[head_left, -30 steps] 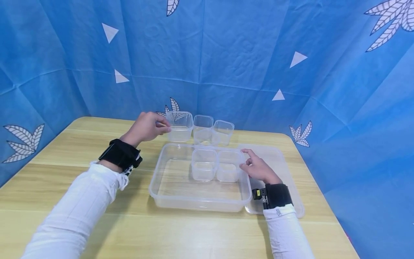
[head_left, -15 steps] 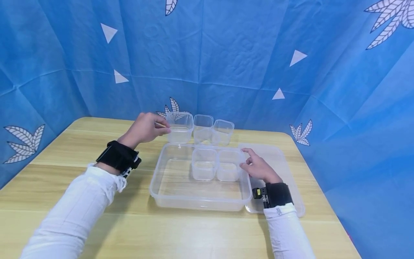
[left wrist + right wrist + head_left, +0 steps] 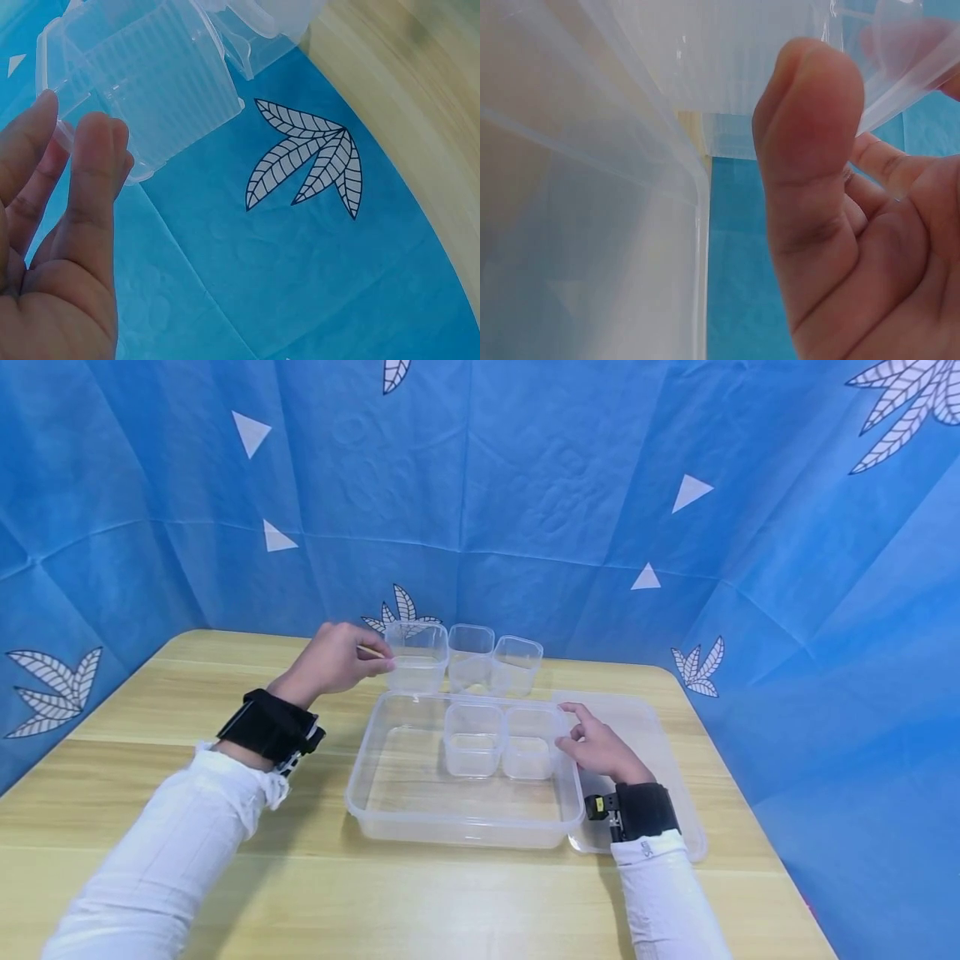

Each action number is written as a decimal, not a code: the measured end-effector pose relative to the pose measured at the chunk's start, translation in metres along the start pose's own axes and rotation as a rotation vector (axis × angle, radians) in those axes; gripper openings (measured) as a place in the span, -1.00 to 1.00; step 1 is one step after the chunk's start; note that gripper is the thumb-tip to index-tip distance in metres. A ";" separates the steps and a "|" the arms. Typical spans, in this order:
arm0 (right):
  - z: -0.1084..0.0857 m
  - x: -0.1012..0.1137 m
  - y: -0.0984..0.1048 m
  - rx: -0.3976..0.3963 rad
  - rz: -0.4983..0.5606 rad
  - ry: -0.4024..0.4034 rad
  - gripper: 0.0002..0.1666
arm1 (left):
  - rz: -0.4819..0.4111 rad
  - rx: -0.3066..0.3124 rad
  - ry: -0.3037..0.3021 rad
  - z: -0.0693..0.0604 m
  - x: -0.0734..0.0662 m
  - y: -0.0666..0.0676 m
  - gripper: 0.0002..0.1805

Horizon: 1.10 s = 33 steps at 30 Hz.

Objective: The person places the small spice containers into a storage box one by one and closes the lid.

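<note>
In the head view, my left hand (image 3: pixel 333 660) pinches the left side of a clear plastic box (image 3: pixel 417 658) behind a large container. The left wrist view shows the box's ribbed wall (image 3: pixel 150 82) beside my fingertips (image 3: pixel 94 150). My right hand (image 3: pixel 600 747) is at the back right corner of the large clear container (image 3: pixel 465 831), thumb inside its rim and index finger stretched along it. Inside the container, two small clear boxes, a left one (image 3: pixel 474 739) and a right one (image 3: pixel 528 743), stand side by side at the right. Clear plastic blurs the right hand's exact contact.
Two more clear boxes, a middle one (image 3: pixel 471 656) and a right one (image 3: pixel 517 666), stand behind the container. A flat translucent lid (image 3: pixel 667 777) lies on the wooden table (image 3: pixel 420 910), under my right wrist. A blue patterned cloth (image 3: pixel 525 485) hangs behind.
My left hand and the box it pinches have shifted very slightly toward me, closer to the container's back rim. The right hand and the other boxes stay put.
</note>
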State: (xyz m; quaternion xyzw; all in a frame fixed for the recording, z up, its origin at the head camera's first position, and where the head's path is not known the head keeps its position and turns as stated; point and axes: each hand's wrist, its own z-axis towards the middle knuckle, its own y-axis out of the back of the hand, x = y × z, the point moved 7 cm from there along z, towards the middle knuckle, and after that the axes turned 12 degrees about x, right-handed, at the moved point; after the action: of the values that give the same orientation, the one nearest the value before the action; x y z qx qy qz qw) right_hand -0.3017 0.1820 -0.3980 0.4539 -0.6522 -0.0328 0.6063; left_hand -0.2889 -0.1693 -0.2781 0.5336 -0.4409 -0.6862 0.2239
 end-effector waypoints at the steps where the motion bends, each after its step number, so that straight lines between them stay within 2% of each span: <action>1: 0.000 0.000 0.000 0.000 0.001 0.001 -0.28 | -0.002 0.002 0.001 0.000 0.000 0.000 -0.83; 17: 0.000 0.000 -0.001 -0.007 -0.003 -0.002 -0.28 | 0.004 0.005 -0.005 -0.008 -0.008 -0.001 -0.82; 25: 0.000 0.000 0.000 -0.014 0.000 -0.001 -0.28 | 0.004 0.002 0.006 -0.012 -0.007 -0.002 -0.84; 33: -0.001 0.001 0.000 -0.018 -0.002 -0.004 -0.28 | 0.000 0.003 -0.041 -0.017 -0.010 -0.003 -0.86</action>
State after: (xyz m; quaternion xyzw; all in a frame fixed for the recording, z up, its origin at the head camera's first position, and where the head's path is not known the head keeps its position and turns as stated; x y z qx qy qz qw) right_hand -0.3010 0.1817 -0.3971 0.4489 -0.6527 -0.0403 0.6089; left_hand -0.2695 -0.1663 -0.2760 0.5195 -0.4465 -0.6964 0.2139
